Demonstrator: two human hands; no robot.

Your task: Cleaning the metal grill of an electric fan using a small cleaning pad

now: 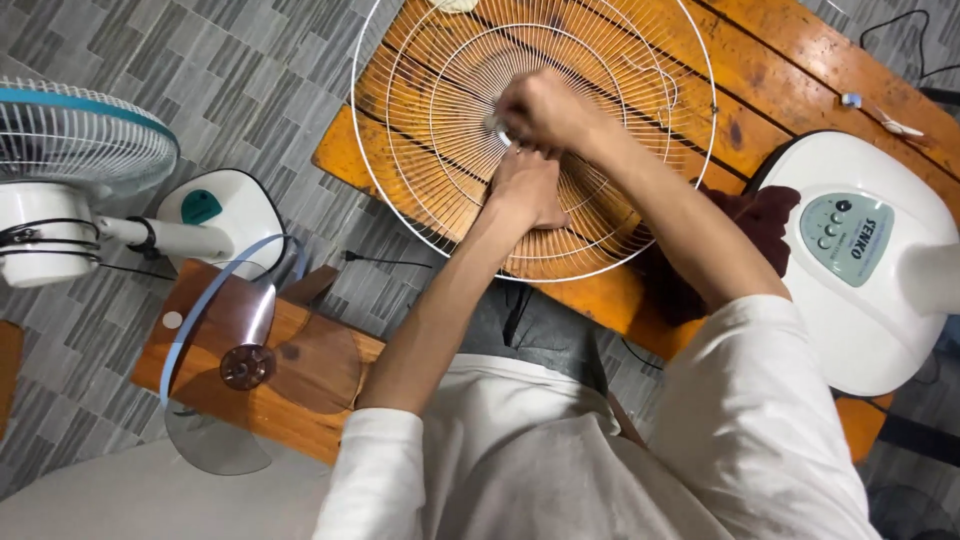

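**White wire grille under both your hands, centre hub in play**

White sleeves nearest the camera, your arms reaching out over the orange wooden counter (780, 90). Left hand (527, 190) is down flat-ish on the fan grille (420, 110), fingers curled and pressed against the wires just below the hub, steadying it. Right hand (545, 108) sits right beyond it at the grille's centre, fingers bunched around a small pale piece there; exactly what it pinches is hidden by your knuckles. The grille lies flat on the counter, its near rim hanging past the counter's edge toward you.

Watch that overhang: lean too hard with the left hand and the grille could tip or slide off. The thin wires could bend under pressure, too.

To your left, a clear fan blade (235, 360) rests on a low wooden stool (320, 370), with another fan (70, 170) lying beside it on the tiled floor. To your right, a white fan base (860, 270) with buttons sits at the counter's end, a dark red cloth (760, 215) bunched against it.
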